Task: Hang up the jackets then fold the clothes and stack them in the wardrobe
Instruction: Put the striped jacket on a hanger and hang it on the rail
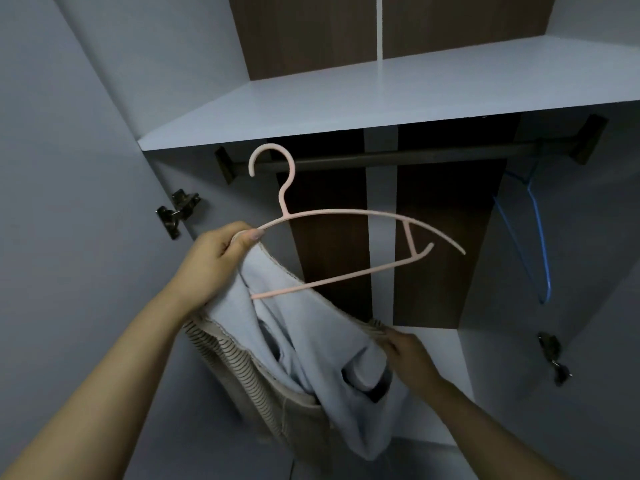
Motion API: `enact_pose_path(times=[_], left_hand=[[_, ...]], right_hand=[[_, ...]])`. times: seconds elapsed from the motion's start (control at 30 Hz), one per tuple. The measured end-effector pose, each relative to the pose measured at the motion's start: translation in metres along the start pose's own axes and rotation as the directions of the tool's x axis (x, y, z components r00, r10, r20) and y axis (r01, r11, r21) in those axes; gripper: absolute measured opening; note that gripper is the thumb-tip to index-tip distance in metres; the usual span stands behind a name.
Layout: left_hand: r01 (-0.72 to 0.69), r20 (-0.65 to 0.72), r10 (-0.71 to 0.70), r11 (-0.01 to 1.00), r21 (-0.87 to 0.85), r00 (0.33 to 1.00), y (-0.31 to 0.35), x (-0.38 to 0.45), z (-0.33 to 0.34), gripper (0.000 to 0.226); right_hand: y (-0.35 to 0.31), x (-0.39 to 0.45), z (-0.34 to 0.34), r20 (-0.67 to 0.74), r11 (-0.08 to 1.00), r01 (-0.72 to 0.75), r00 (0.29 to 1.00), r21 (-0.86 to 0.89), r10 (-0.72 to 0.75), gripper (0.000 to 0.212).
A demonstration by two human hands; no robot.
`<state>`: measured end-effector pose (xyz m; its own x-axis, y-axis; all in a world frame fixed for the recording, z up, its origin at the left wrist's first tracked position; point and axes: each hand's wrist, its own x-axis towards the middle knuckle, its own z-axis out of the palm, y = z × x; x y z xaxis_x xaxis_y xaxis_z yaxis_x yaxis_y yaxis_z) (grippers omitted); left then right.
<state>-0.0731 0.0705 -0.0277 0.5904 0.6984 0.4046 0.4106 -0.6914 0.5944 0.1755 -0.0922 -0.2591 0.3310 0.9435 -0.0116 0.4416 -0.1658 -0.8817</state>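
Left hand [221, 258] grips pink hanger [346, 216] end plus jacket [304, 344] shoulder. Right hand [408, 355] pinches jacket's other edge. Jacket: striped beige outside, pale blue lining, hangs between hands, partly on hanger. Behind: dark wardrobe rail [398, 157], blue hanger [538, 237] on its right end, white shelf [346, 98] above.

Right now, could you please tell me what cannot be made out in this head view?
- Left end of the pink hanger: hidden by the left hand and the jacket.
- Right hand fingers: tucked behind the jacket edge.
- Blue hanger hook: lost in shadow at the rail.
- Jacket hem: cut off by the bottom edge.
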Motion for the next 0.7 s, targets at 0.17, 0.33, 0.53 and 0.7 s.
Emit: enact_pose_path(times=[0.17, 0.33, 0.53, 0.7], left_hand=[[-0.026, 0.149, 0.027, 1.0, -0.01, 0.989, -0.004, -0.01, -0.008, 0.04], [-0.031, 0.216, 0.046, 0.997, -0.069, 0.975, 0.004, -0.014, -0.015, 0.043], [-0.057, 0.088, 0.049, 0.995, 0.087, 0.995, 0.04, -0.003, 0.011, 0.034], [-0.194, -0.025, 0.206, 0.95, 0.243, 0.978, 0.072, 0.001, 0.042, 0.029]], right_hand=[[-0.022, 0.026, -0.079, -0.032, 0.985, -0.044, 0.998, 0.168, 0.05, 0.015], [-0.082, 0.036, -0.144, -0.093, 0.994, 0.052, 0.995, 0.096, -0.043, 0.037], [-0.141, 0.04, -0.175, -0.226, 0.956, 0.126, 0.956, -0.267, -0.189, 0.046], [-0.169, 0.027, -0.186, -0.304, 0.879, -0.096, 0.951, -0.467, -0.058, 0.04]])
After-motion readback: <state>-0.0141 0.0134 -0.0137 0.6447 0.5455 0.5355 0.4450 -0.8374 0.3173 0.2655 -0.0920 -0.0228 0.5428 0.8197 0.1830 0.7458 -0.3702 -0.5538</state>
